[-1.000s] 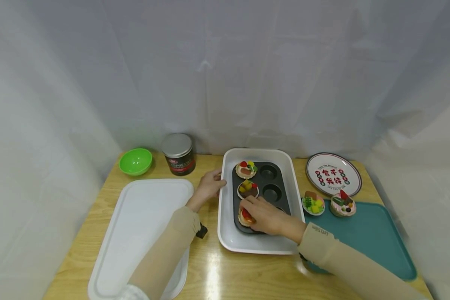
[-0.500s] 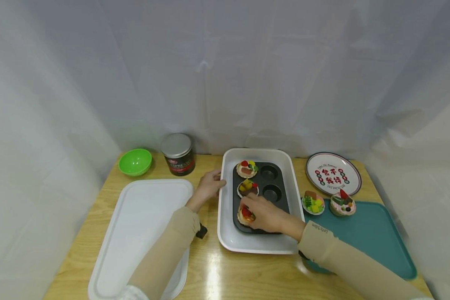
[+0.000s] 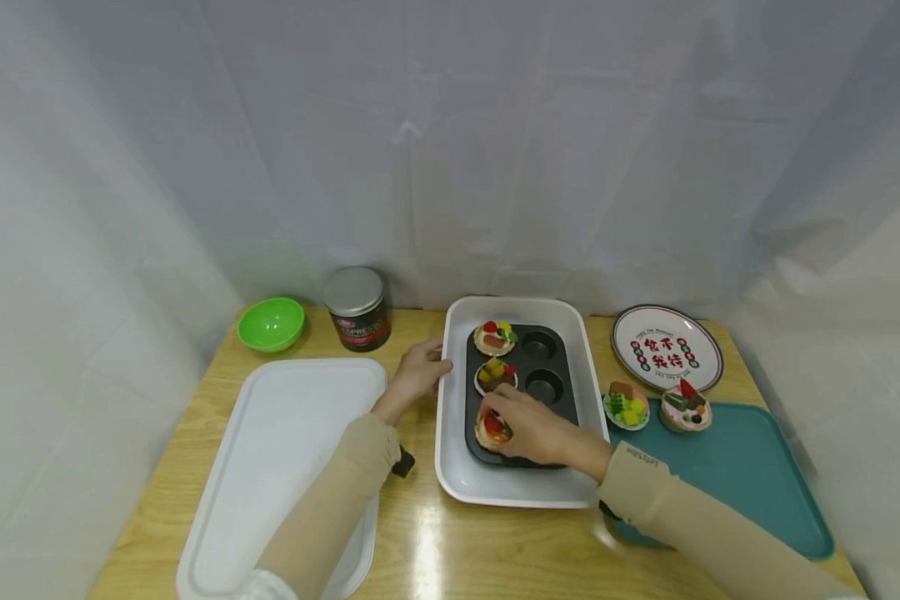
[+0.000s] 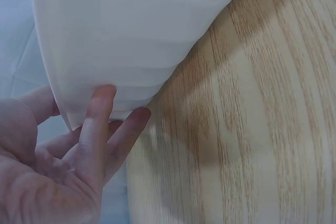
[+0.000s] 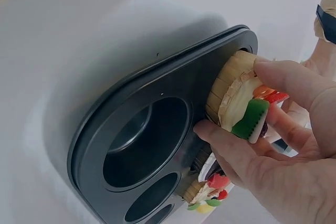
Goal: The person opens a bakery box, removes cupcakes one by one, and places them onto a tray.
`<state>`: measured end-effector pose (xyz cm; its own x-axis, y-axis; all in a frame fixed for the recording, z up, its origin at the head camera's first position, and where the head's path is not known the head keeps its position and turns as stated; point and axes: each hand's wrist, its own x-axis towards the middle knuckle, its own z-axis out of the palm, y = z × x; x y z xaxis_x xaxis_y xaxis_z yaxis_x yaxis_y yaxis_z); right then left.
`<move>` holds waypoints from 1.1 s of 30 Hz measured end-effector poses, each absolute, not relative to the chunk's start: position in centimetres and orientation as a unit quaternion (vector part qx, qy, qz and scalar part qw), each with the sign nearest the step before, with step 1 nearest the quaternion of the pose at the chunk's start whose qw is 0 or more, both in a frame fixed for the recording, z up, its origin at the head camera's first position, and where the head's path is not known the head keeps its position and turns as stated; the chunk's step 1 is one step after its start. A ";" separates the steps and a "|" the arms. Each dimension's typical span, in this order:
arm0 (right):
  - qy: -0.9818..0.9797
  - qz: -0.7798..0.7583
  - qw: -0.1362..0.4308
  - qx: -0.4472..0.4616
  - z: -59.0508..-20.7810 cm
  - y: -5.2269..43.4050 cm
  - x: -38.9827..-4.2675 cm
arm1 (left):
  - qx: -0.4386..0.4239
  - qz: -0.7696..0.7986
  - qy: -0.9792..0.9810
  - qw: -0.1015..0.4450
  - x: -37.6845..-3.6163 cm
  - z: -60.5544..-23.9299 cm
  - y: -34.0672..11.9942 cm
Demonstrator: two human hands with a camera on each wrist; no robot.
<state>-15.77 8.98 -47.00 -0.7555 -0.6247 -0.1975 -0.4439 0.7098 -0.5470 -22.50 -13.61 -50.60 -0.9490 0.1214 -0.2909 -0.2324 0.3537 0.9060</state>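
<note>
- Since the earlier frame, right hand point(image 3: 528, 429) has shifted slightly up and left over the muffin pan point(image 3: 551, 367), carrying the tart point(image 3: 491, 428) with it; left hand point(image 3: 417, 372) has not moved.
- Right hand grip: thumb and fingers point(image 5: 231, 142) pinch the tart by its pastry rim. The tart sits at the near-left cup of the pan, tilted, its base at the cup's edge in the right wrist view.
- Left hand grip: narrow, fingers point(image 4: 100, 124) pressed against the outer left wall of the white baking dish point(image 3: 450, 467), thumb over the rim.
- Muffin pan lies inside the white baking dish. Two further tarts point(image 3: 493, 338) fill the far-left and middle-left cups; the right-column cups that show are bare.
- White tray point(image 3: 270, 467) lies left of the dish on the worktop point(image 3: 435, 550).
- Green bowl point(image 3: 271, 322) and a dark jar point(image 3: 356, 308) stand at the far left.
- Teal tray point(image 3: 750, 475) lies right of the dish, with two small cakes point(image 3: 626, 407) at its far edge.
- Printed plate point(image 3: 667, 347) lies beyond the teal tray.
</note>
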 end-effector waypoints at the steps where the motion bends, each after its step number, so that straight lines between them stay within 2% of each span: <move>1: 0.905 -0.242 0.187 -0.297 -47.0 9.0 -15.7 | -0.034 0.568 0.807 0.156 -22.5 -50.6 -13.6; 14: 0.904 -0.259 0.192 -0.279 -45.7 9.7 -15.6 | -0.035 0.569 0.806 0.162 -22.4 -50.8 -13.5; 33: 0.907 -0.311 0.117 -0.257 -41.5 13.6 -16.2 | -0.036 0.571 0.805 0.158 -22.5 -50.7 -13.7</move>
<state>-16.18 13.60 -41.46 -0.8405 -0.5392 -0.0533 -0.3930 0.6744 -0.6251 -22.50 -13.68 -50.71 -0.9477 0.1224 -0.2946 -0.2377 0.3451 0.9080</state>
